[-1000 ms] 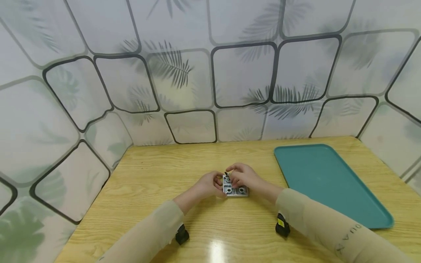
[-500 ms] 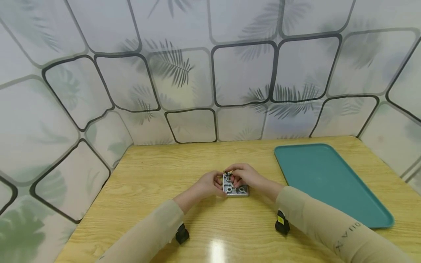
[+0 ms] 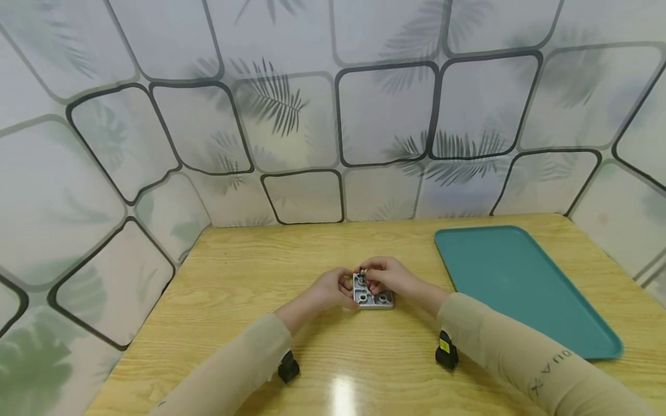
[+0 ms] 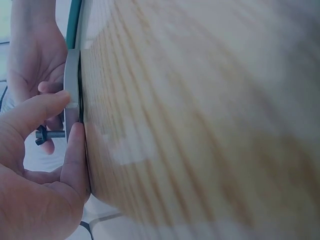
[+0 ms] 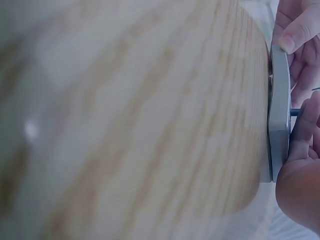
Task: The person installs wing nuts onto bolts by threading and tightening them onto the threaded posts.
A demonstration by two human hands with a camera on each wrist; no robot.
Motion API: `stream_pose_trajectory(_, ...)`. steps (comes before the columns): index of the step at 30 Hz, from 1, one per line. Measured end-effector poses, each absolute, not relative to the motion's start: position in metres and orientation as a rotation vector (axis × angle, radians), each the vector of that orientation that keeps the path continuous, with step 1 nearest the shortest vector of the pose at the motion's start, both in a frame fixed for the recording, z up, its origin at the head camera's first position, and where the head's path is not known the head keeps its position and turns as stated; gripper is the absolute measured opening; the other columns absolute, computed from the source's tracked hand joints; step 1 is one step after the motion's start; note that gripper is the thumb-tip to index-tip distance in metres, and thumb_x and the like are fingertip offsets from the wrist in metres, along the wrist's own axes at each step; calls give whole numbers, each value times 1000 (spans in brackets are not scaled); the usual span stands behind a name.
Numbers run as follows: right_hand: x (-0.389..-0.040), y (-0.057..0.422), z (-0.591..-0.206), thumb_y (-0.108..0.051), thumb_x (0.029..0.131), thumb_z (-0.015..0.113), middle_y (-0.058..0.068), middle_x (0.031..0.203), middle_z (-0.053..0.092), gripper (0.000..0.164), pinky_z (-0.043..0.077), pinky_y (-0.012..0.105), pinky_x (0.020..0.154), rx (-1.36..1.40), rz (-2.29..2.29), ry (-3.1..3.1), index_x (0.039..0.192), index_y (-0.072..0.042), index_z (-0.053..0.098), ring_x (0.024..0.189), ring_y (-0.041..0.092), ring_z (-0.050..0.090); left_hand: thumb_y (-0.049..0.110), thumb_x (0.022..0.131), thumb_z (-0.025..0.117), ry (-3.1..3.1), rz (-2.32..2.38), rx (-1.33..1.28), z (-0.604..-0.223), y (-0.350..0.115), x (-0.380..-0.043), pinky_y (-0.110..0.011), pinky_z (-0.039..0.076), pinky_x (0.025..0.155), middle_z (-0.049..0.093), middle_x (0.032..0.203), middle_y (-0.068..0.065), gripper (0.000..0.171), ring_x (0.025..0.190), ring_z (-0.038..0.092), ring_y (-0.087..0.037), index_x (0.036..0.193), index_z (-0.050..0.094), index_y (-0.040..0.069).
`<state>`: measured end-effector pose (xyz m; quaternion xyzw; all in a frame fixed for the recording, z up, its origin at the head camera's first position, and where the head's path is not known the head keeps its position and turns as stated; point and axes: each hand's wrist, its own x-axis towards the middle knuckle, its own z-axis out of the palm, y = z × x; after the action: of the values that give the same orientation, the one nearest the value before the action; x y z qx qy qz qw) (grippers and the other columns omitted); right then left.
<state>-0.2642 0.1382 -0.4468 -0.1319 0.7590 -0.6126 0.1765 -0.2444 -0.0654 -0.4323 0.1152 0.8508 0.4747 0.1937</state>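
Observation:
A square silver metal plate [image 3: 372, 299] with raised round bosses lies on the wooden table. My left hand [image 3: 333, 290] holds it by its left side; in the left wrist view the thumb and a finger grip the edge. A dark wing screw [image 4: 49, 134] stands upright from the plate, at the back left corner in the head view. My right hand [image 3: 387, 275] reaches over the plate with its fingers curled about the screw's head. In the right wrist view, the right fingers [image 5: 305, 120] hide most of the screw, leaving part of its shank visible.
A teal tray [image 3: 512, 277] lies to the right on the wooden table [image 3: 250, 260]. Behind and beside the table hangs a patterned cloth [image 3: 385, 121] with leaf prints. Both sleeves carry small black devices [image 3: 446, 351] near the wrists.
The fingers of my right hand have shifted slightly about the wing screw, and its head shows at a different angle. My left hand and the plate stay in place.

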Motion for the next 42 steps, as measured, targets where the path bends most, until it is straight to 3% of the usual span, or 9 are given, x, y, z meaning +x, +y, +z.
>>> stream_pose_trajectory(13,-264,135,-448,-4,101,65,5,92,72,25,55,18,62,-277,-1687,2254,122,10,66,67,5,62,-6,80,87,2364,1341,300,-430,-65,-243,-27,57,86,64,112,-13,79,95,65,-17,150,51,-5)
stream_pose_trajectory(22,-257,127,-447,-5,97,74,0,75,65,11,52,18,56,-228,-1690,2401,99,2,66,59,6,58,-6,79,87,2404,1316,310,-432,-64,-243,-29,58,87,64,110,-13,77,94,67,-17,148,52,-6)
stream_pose_trajectory(28,-251,121,-445,-10,95,78,-2,66,59,18,48,21,55,-159,-1632,2537,88,-6,62,55,9,54,-7,78,87,2403,1324,316,-434,-64,-244,-29,58,88,64,111,-13,78,95,67,-17,148,52,-6)
stream_pose_trajectory(38,-249,120,-443,-14,96,79,0,67,61,20,49,24,56,-150,-1594,2584,88,-6,62,55,10,55,-9,78,86,2389,1350,315,-434,-65,-243,-28,58,88,64,110,-12,79,95,66,-17,148,52,-6)
stream_pose_trajectory(42,-252,121,-443,-16,95,81,0,69,62,20,51,23,57,-142,-1576,2563,98,-3,66,56,9,57,-8,78,86,2394,1352,314,-434,-65,-242,-29,58,88,64,110,-12,78,95,67,-17,148,52,-6)
